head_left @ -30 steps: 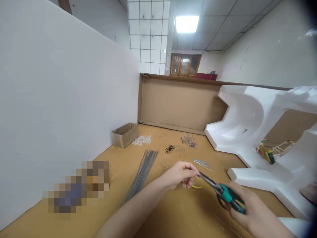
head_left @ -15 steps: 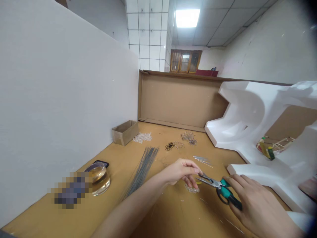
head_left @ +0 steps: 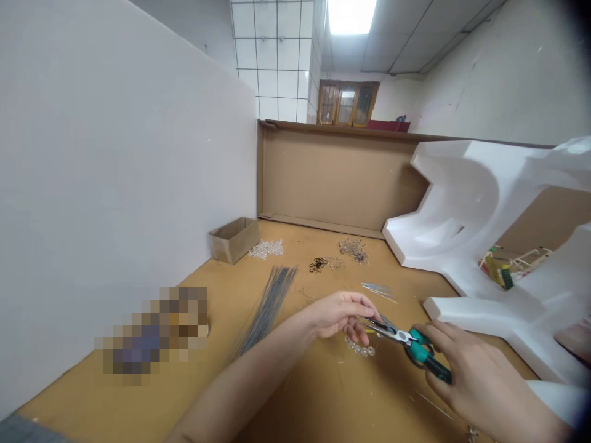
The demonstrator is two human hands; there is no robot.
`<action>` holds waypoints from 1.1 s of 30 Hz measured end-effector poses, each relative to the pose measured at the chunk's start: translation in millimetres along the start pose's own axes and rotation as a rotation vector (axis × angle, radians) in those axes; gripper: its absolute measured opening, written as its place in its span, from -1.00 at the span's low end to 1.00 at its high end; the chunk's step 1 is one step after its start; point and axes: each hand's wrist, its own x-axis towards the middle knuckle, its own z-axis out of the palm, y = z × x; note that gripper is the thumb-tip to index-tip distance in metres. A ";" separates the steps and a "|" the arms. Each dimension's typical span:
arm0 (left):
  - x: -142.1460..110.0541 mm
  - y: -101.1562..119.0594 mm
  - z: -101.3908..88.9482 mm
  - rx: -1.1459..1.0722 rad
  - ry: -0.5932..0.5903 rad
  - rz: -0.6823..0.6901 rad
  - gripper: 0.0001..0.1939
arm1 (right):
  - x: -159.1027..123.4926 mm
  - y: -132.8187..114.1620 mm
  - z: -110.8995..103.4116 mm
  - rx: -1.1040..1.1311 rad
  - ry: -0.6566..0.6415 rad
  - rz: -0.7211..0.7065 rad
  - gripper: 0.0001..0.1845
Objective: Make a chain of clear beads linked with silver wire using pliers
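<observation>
My right hand (head_left: pixel 466 369) is closed around the green and black handles of needle-nose pliers (head_left: pixel 404 336). The plier jaws point left and reach to the fingertips of my left hand (head_left: pixel 346 315). There, thumb and index finger are pinched together; the small piece between them is too fine to make out. Just under my left fingers is a curved row of clear round beads (head_left: pixel 360 348); whether it hangs from the hand or lies on the table cannot be told. A bit of something yellow (head_left: pixel 370 330) shows behind the jaws.
A bundle of thin grey wires (head_left: pixel 268 311) lies left of my forearm. Farther back are a small cardboard box (head_left: pixel 234 241), clear beads (head_left: pixel 266 248), black rings (head_left: pixel 317 265) and a tangled metal pile (head_left: pixel 353 249). Short silvery rods (head_left: pixel 378 290) lie near white foam packaging (head_left: pixel 415 246).
The plier jaws have shifted slightly left, deeper against my left fingertips. The row of beads looks more spread out below the hand. The view has tilted down a little.
</observation>
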 end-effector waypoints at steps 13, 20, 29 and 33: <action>-6.3 5.7 9.5 0.090 -0.003 0.009 -0.66 | -4.8 -3.6 -6.8 0.050 -0.088 0.093 -0.73; -8.0 6.7 9.7 0.084 -0.020 0.031 -0.71 | -4.7 -1.8 -7.1 0.049 -0.139 0.134 -0.70; -4.3 1.6 10.0 0.062 -0.006 0.026 -0.75 | -1.2 -7.3 -14.3 0.058 -0.182 0.126 -0.74; -3.5 0.2 8.8 0.081 0.012 0.022 -0.73 | 3.0 -8.4 -16.4 0.056 -0.172 0.122 -0.72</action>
